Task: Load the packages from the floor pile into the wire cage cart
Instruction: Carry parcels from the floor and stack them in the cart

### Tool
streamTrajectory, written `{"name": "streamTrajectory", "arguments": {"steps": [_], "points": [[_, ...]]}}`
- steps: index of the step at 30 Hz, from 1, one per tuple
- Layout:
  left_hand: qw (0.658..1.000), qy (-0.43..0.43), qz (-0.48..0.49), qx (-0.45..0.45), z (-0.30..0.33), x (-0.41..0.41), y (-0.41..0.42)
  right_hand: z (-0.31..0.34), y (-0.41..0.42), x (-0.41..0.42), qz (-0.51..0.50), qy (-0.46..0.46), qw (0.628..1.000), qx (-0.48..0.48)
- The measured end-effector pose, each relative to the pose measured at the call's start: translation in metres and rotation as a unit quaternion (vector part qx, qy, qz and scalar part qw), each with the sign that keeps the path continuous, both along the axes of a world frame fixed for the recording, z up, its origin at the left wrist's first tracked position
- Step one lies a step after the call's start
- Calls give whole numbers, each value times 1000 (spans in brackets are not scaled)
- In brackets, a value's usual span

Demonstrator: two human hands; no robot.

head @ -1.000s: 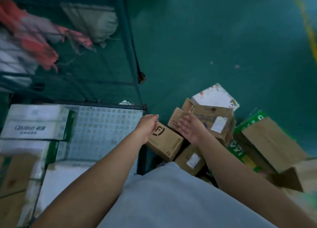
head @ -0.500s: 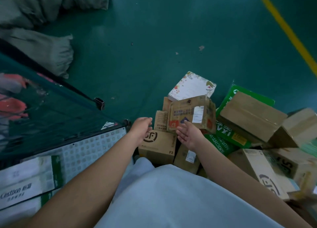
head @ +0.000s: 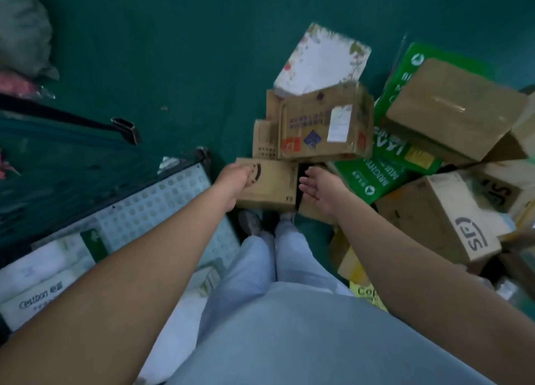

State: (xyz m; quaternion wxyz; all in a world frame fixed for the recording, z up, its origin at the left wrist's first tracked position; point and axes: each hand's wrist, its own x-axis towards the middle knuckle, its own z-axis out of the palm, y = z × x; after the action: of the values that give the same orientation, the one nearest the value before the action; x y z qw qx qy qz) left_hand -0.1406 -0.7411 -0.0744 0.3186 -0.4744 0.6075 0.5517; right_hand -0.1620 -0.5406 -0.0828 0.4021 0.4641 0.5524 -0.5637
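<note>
Now both hands, left hand (head: 236, 182) and right hand (head: 322, 189), have closed in on the small box (head: 273, 189).

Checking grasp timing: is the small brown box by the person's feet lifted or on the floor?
Seemingly on the floor. The small brown box sits low beside the feet; left hand touches its left end, right hand open alongside.

1. Floor (head: 188, 51): dark green, bare across its far and middle parts.
2. Box pile is seen on the floor's right side: white floral box (head: 321, 63) at the far end, green carton (head: 385, 164) in the middle, small brown box (head: 272, 187) at the near edge.
3. Grey sack (head: 20, 28) is seen at the far left corner.
4. Wire cage cart (head: 162, 208) is parked on the left.
</note>
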Motion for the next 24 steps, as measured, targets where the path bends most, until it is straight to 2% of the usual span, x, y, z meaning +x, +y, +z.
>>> {"name": "streamTrajectory", "arguments": {"steps": [4,14,16,20,24], "points": [[999,-41,-7,3,-67,16,-21,-66,-11,18,12,-38,999,13],[986,-163,-3,-21,-279,89,-71,-262,-29,75,144,-111,981,70],[988,-156,-8,-17,-318,98,-71,-300,-27,84,176,-101,977,70],[990,-138,10,-24,-389,112,-70,-365,-26,97,182,-102,972,104],[991,-132,-16,-32,-442,118,-74,-412,-25,100,191,-107,969,115]]}}
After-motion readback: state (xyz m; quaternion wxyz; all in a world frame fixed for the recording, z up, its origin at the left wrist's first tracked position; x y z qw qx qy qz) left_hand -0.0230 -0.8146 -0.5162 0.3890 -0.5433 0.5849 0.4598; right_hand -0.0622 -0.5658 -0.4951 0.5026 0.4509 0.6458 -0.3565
